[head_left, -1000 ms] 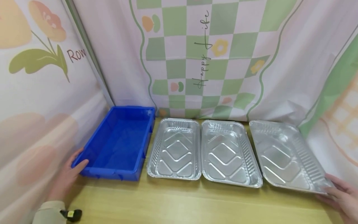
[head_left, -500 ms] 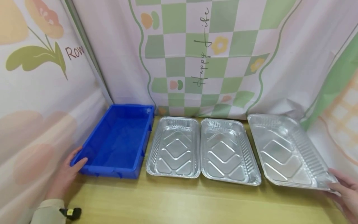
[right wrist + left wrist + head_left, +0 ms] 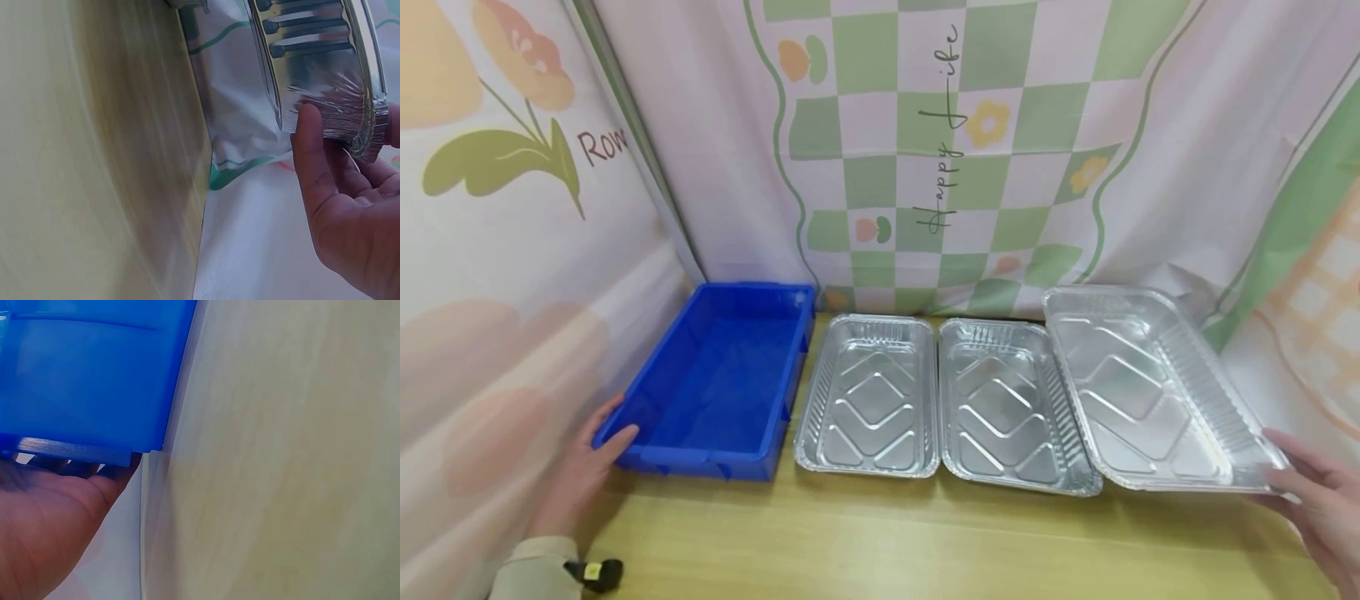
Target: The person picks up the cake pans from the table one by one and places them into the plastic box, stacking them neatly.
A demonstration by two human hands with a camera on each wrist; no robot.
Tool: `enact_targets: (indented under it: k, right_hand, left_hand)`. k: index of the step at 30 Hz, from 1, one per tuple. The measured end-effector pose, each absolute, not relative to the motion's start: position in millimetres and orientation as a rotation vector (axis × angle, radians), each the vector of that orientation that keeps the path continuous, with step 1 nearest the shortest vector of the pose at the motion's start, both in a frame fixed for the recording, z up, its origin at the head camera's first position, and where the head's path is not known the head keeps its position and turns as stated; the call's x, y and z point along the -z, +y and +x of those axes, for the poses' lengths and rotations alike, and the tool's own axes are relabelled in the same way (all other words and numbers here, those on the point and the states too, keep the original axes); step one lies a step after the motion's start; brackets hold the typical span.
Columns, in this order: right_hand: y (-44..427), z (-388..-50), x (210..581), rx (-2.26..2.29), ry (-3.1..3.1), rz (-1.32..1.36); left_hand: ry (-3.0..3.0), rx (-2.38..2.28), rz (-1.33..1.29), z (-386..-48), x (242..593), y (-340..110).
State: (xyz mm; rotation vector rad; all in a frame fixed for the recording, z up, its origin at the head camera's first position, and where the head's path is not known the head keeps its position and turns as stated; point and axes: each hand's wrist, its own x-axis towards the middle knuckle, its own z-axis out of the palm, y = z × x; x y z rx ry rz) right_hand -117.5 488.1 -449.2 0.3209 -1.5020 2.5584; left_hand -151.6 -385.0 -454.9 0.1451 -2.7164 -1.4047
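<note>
At the left of the head view stands an empty blue bin [image 3: 718,383]. My left hand [image 3: 583,467] grips its near left corner, thumb on the rim; in the left wrist view the fingers of that hand [image 3: 50,519] go behind the blue wall [image 3: 81,381]. At the far right, my right hand [image 3: 1318,500] pinches the near right corner of a foil tray [image 3: 1138,392], held up off the table and overlapping the edge of the middle tray [image 3: 1007,408]. The right wrist view shows this hand [image 3: 350,206] with fingers around the crinkled foil corner [image 3: 331,100].
Another foil tray [image 3: 872,400] lies between the blue bin and the middle tray. The wooden table [image 3: 880,542] runs along the front. Printed curtains [image 3: 940,150] hang close behind the containers and at both sides. A black strap with a small device [image 3: 597,575] is at the left sleeve.
The right hand has raised its foil tray and shifted it left, so its left edge now overlaps the middle tray. The left hand and blue bin have stayed in place.
</note>
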Motion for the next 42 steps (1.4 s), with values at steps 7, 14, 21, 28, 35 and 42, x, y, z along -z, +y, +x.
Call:
enact_targets:
  k: [7,14,21,28,35,42]
  right_hand:
    - [474,-123,442,-2.549,-1.504,0.307]
    - [459,-130,435,-2.529,-1.512,0.345]
    - [439,-138,428,-2.477,-1.564,0.366]
    - [424,-141,421,-2.458,-1.603,0.343]
    - [408,-148,416,-2.451,-1.601,0.371]
    - [396,-152,414,-2.429,-1.641,0.357]
  left_hand:
    - [-2.737,1.396,0.172,-152,455,-385]
    - [-2.715,1.426,0.173,-152,459,-386]
    - [-2.697,1.447,0.197,-150,459,-389]
    - [-2.694,1.435,0.179,-152,463,-390]
    - [-2.696,1.476,0.204,-149,463,-389]
    - [-2.649,1.501,0.182,-152,459,-385]
